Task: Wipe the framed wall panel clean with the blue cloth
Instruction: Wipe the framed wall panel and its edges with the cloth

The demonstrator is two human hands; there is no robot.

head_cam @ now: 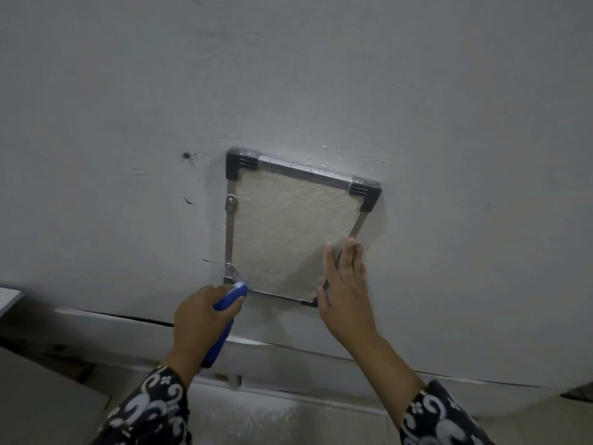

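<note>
Grey wall (321,75) carries framed panel (288,232); small hole (185,155) left.

Her left hand (200,319) grips the blue cloth (224,319) at the framed panel's (288,229) lower-left corner; the right hand (345,284) lies flat on its right edge.

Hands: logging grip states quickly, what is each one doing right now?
Left hand: closed around the rolled blue cloth.
Right hand: open, straight fingers pressed on the metal-framed textured wall panel.

Blue cloth (229,303), cream speckled panel (288,229), black-and-white swirl-patterned sleeves (150,409), grey wall (321,75).
</note>
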